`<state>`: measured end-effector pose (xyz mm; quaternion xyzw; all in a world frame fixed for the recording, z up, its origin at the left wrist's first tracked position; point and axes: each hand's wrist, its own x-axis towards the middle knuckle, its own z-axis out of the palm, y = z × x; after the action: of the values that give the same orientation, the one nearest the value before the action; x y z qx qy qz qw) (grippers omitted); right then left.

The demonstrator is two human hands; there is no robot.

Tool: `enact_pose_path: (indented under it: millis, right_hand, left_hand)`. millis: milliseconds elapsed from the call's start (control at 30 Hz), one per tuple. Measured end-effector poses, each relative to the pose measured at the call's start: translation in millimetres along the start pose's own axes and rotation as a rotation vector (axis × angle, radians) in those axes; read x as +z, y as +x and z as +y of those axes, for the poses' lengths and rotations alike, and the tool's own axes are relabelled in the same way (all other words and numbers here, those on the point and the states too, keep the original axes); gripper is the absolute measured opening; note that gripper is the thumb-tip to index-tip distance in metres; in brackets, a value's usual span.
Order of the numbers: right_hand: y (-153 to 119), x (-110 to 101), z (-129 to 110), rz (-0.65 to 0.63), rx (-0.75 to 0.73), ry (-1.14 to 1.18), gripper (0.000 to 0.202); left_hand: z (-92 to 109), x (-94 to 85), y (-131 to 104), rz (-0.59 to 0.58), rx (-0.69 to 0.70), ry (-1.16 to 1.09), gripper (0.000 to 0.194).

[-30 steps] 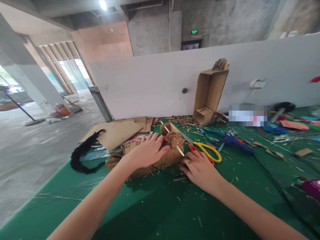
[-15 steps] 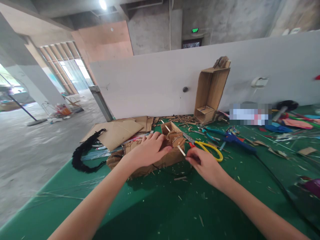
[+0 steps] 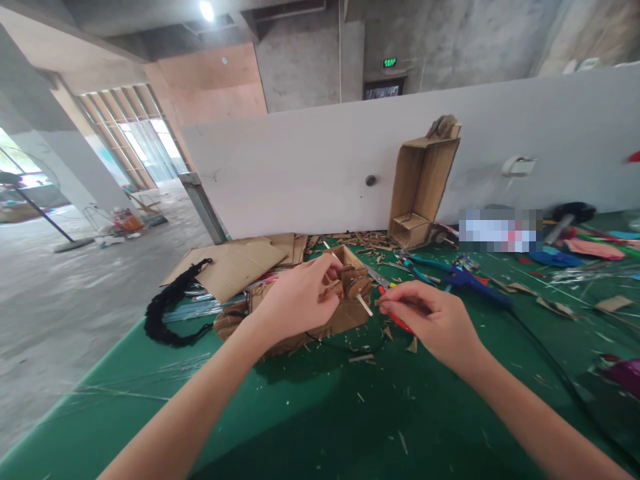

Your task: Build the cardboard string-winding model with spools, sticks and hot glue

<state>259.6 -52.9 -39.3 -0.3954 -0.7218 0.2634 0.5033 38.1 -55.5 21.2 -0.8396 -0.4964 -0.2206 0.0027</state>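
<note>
Right hand (image 3: 434, 321) shifted right, pinching a scrap (image 3: 379, 303) — left hand (image 3: 296, 297) grips the box (image 3: 346, 317); I'd keep it braced — stick (image 3: 365, 305) undisturbed.

Left fingers (image 3: 326, 264) hold a box (image 3: 347, 319), right fingers (image 3: 404, 291) a scrap (image 3: 378, 303).

Box (image 3: 347, 318) under L hand (image 3: 295, 297): cardbd, matt, creased, rough edges. Scrap (image 3: 379, 303) at R hand (image 3: 430, 320) fingertips: matt cardbd. Stick (image 3: 365, 306) between hands: pale wood, smooth. Scissors (image 3: 379, 277) past R hand: metal blades, plastic handles. Gun (image 3: 480, 288) beyond: smooth plastic. Table (image 3: 375, 413) under both: smooth, slight sheen.
</note>
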Motion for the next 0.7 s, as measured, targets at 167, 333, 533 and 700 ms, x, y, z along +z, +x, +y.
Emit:
enact_pose_path:
  millis: [167, 333, 533, 700]
  right_hand:
    - [7.4, 7.6, -16.9, -0.05, -0.07, -0.111, 0.009]
    - [12.0, 11.6, -15.6, -0.018, -0.083, -0.173, 0.006]
    - [12.7, 13.5, -11.5, 0.018, -0.135, -0.229, 0.005]
    - [12.6, 17.0, -10.8, 0.041, -0.159, -0.258, 0.007]
  left_hand:
    - [6.7, 4.2, -0.4, 0.049, 0.07, -0.112, 0.029]
    - [9.6, 6.3, -2.3, 0.044, 0.081, -0.128, 0.024]
    - [12.4, 10.2, -1.6, 0.069, 0.069, -0.077, 0.018]
    - [15.6, 12.8, -1.9, 0.071, 0.04, -0.048, 0.017]
